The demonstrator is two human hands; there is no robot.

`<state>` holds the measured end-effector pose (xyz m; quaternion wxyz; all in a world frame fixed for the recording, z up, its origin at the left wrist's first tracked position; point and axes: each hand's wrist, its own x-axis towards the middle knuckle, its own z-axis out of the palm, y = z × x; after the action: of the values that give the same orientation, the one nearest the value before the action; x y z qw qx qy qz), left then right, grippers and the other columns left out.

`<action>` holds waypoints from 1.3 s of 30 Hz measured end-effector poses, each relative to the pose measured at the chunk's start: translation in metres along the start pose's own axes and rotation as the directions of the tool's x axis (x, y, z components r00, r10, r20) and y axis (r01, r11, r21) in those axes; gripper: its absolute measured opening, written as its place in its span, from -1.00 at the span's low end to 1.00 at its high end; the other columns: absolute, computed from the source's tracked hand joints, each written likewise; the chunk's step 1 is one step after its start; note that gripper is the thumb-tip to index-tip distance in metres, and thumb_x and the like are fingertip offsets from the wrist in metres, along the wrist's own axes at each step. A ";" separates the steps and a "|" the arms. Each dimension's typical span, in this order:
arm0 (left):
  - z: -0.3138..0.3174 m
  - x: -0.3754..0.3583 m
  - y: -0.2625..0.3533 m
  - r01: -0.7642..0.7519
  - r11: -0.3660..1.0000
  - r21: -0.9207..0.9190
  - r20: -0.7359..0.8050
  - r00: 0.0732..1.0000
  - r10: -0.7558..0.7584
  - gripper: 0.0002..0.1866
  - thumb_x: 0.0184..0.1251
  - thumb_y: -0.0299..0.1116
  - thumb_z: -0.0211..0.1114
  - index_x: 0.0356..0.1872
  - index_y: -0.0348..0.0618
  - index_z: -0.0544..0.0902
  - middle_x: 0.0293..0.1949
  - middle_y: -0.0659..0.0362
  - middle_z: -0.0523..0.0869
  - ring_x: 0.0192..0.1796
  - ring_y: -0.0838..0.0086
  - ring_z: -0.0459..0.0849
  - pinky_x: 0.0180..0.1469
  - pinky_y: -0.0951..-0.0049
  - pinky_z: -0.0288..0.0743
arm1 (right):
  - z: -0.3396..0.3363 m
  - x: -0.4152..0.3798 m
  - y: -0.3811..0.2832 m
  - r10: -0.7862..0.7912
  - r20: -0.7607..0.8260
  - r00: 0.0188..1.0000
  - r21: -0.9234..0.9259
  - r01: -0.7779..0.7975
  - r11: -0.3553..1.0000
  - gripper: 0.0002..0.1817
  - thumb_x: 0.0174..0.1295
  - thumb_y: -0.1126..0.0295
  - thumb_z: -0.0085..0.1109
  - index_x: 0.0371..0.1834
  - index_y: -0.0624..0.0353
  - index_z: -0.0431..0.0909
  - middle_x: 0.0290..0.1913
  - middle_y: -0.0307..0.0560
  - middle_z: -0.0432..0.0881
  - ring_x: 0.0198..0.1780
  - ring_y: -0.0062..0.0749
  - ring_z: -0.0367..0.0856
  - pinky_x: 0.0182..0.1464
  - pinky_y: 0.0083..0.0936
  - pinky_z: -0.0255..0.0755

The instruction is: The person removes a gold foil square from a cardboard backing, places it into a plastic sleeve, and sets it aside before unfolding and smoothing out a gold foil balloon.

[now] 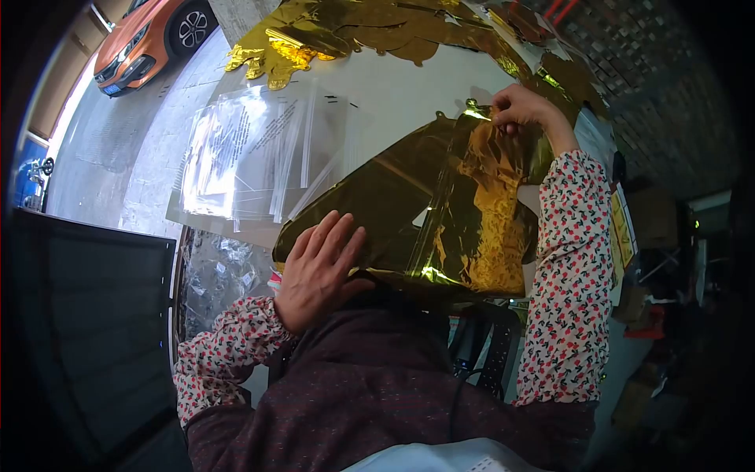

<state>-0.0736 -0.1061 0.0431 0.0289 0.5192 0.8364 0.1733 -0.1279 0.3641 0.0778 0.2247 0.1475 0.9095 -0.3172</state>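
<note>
A large gold foil sheet [377,197] lies across the near part of the table, its right part folded over and crinkled. My left hand [321,263] rests flat on the sheet's near left corner, fingers stretched out. At the far right edge of the foil, my right hand [523,112] pinches its border between thumb and fingers, slightly raised. Left of the sheet lies a stack of clear plastic bags [252,157] with printed text, reflecting light strongly.
More gold foil pieces [393,35] are spread along the table's far side. The pale tabletop [401,90] shows between them. An orange car [149,43] stands beyond at upper left. A dark panel [94,330] is at lower left, near crumpled clear plastic [220,275].
</note>
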 end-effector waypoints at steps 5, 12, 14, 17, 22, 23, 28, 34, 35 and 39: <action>0.004 0.020 0.017 -0.119 0.993 -0.027 0.004 0.993 0.119 -0.05 0.09 0.22 0.40 0.42 -0.16 0.35 0.48 -0.04 0.30 0.54 0.03 0.19 0.49 0.04 0.11 | 0.008 0.004 -0.020 -0.069 0.057 0.996 0.027 0.067 0.997 -0.91 0.13 0.50 0.26 -0.44 0.26 0.55 -0.51 -0.25 0.62 -0.53 -0.64 0.59 -0.46 -0.58 0.42; 0.026 0.058 0.042 -0.087 0.996 -0.019 -0.026 0.996 0.086 0.07 0.00 0.39 0.35 0.38 -0.30 0.37 0.46 -0.10 0.30 0.52 0.01 0.22 0.46 0.05 0.15 | 0.000 0.014 -0.010 -0.040 -0.146 0.988 -0.046 0.034 0.998 -0.87 0.12 0.52 0.30 -0.45 0.30 0.52 -0.53 -0.25 0.58 -0.53 -0.61 0.60 -0.46 -0.54 0.46; 0.033 0.066 0.044 -0.096 0.995 -0.031 -0.052 0.994 0.094 0.07 0.00 0.39 0.35 0.37 -0.31 0.38 0.46 -0.10 0.31 0.52 0.01 0.21 0.46 0.05 0.15 | -0.007 0.017 -0.005 -0.068 -0.190 0.979 -0.064 0.056 0.996 -0.87 0.10 0.54 0.31 -0.46 0.31 0.52 -0.52 -0.22 0.60 -0.53 -0.60 0.61 -0.46 -0.53 0.47; 0.034 0.070 0.047 -0.070 0.997 -0.024 -0.053 0.996 0.068 0.07 0.01 0.40 0.34 0.38 -0.32 0.38 0.45 -0.12 0.31 0.53 0.01 0.19 0.46 0.04 0.15 | -0.008 0.020 0.000 -0.075 -0.176 0.981 -0.124 0.054 0.991 -0.84 0.08 0.52 0.35 -0.42 0.33 0.53 -0.51 -0.17 0.61 -0.54 -0.57 0.59 -0.43 -0.49 0.46; 0.030 0.063 0.048 -0.050 0.998 -0.031 -0.052 0.997 0.049 0.03 0.06 0.34 0.34 0.39 -0.28 0.35 0.44 -0.13 0.31 0.52 -0.03 0.19 0.48 0.00 0.11 | 0.006 0.028 0.000 -0.096 -0.182 0.979 -0.221 0.055 0.974 -0.82 0.08 0.48 0.37 -0.37 0.33 0.55 -0.51 -0.10 0.60 -0.54 -0.49 0.57 -0.37 -0.41 0.45; 0.029 0.060 0.046 -0.060 0.998 -0.029 -0.065 0.996 0.058 0.01 0.07 0.32 0.35 0.39 -0.27 0.34 0.43 -0.14 0.32 0.52 -0.04 0.20 0.48 -0.01 0.11 | 0.008 0.030 -0.002 -0.097 -0.187 0.978 -0.206 0.058 0.977 -0.81 0.08 0.48 0.37 -0.36 0.33 0.55 -0.50 -0.09 0.60 -0.54 -0.47 0.57 -0.37 -0.40 0.44; 0.030 0.056 0.040 -0.053 0.998 -0.041 -0.018 0.998 0.052 -0.01 0.14 0.34 0.29 0.42 -0.24 0.32 0.47 -0.11 0.27 0.55 -0.03 0.14 0.50 -0.01 0.05 | 0.009 0.029 -0.011 -0.082 -0.191 0.978 -0.169 0.050 0.984 -0.77 0.10 0.49 0.36 -0.21 0.32 0.56 -0.40 -0.03 0.67 -0.49 -0.32 0.69 -0.40 -0.32 0.55; 0.031 0.055 0.044 -0.067 0.997 -0.049 -0.025 0.998 0.066 -0.04 0.14 0.31 0.31 0.45 -0.13 0.31 0.45 -0.13 0.30 0.53 -0.07 0.16 0.51 -0.03 0.04 | 0.009 0.043 -0.007 -0.145 -0.150 0.978 -0.307 0.093 0.947 -0.79 0.10 0.47 0.34 -0.33 0.31 0.49 -0.48 -0.07 0.59 -0.52 -0.35 0.65 -0.39 -0.36 0.50; 0.031 0.055 0.044 -0.066 0.997 -0.049 -0.024 0.998 0.065 -0.04 0.15 0.31 0.30 0.46 -0.11 0.30 0.44 -0.14 0.30 0.53 -0.07 0.16 0.51 -0.03 0.04 | 0.008 0.042 -0.009 -0.150 -0.132 0.980 -0.324 0.101 0.941 -0.80 0.11 0.47 0.33 -0.33 0.31 0.48 -0.48 -0.07 0.59 -0.52 -0.35 0.67 -0.39 -0.36 0.51; 0.030 0.055 0.038 -0.056 0.990 -0.128 -0.063 0.997 0.049 -0.02 0.16 0.26 0.34 0.47 -0.16 0.26 0.44 -0.14 0.30 0.53 -0.05 0.18 0.51 -0.01 0.05 | 0.012 0.031 -0.019 -0.126 -0.149 0.981 -0.279 0.080 0.957 -0.80 0.12 0.47 0.31 -0.34 0.27 0.45 -0.50 -0.06 0.58 -0.52 -0.35 0.70 -0.43 -0.36 0.53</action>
<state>-0.0589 -0.0351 0.0348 0.0330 0.5327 0.8100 0.2431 -0.1582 0.3457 0.0642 0.1496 0.0933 0.9663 -0.1873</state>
